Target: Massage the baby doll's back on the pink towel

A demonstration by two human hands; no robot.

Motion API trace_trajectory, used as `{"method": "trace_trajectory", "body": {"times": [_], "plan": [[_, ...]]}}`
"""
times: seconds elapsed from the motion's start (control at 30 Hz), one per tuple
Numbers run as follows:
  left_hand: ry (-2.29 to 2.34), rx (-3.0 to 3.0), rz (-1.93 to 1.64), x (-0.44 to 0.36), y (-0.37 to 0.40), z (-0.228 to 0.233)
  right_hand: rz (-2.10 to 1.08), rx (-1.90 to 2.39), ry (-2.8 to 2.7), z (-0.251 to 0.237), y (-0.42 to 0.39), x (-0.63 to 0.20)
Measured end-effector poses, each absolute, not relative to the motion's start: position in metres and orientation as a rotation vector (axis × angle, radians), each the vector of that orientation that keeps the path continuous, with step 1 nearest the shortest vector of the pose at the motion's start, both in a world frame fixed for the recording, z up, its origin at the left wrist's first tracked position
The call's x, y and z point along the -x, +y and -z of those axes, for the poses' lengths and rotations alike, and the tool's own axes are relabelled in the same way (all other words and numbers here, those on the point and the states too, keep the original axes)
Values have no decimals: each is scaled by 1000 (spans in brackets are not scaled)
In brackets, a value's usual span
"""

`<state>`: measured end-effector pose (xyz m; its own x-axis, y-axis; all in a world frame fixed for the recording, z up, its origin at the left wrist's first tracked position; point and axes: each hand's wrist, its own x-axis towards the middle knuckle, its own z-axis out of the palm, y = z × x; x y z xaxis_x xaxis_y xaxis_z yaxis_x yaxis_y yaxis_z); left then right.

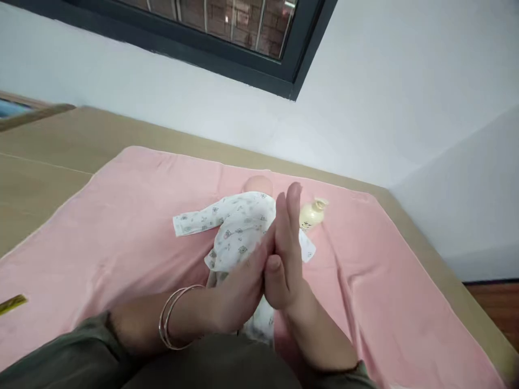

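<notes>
My left hand (pixel 247 286) and my right hand (pixel 286 254) are pressed palm to palm, fingers stretched out and pointing up and away from me. Anything between the palms is hidden. Two thin bangles (pixel 167 319) circle my left wrist. Beneath and beyond the hands lies a baby-sized figure in a white printed outfit (pixel 243 224), one sleeve spread to the left. Its rounded head (pixel 258 185) shows at the far end; whether it is a doll I cannot tell. Just right of my fingertips is a pale yellow pump bottle (pixel 312 214).
A pink blanket (pixel 133 216) with some wrinkles covers much of the tan surface (pixel 36 178). A small yellow strip (pixel 12 304) lies at the left. Behind stand a white wall (pixel 365 108) and a dark-framed window (pixel 227 70); another wall meets it at right.
</notes>
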<state>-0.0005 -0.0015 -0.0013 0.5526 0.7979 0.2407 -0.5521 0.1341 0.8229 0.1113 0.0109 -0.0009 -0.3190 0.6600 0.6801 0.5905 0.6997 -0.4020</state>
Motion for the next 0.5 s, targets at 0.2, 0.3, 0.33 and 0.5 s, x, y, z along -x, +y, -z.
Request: {"method": "trace_trajectory", "body": {"times": [0.2, 0.3, 0.33, 0.5], "plan": [[430, -1081, -1330, 9, 10, 2, -212, 918, -2152, 5, -8, -87], [471, -999, -1381, 11, 16, -3, -231, 903, -2215, 5, -19, -80], [481, -981, -1387, 10, 17, -4, -239, 901, -2230, 5, -21, -79], [501, -995, -1361, 1, 13, 10, -230, 878, -2212, 4, -22, -84]]}}
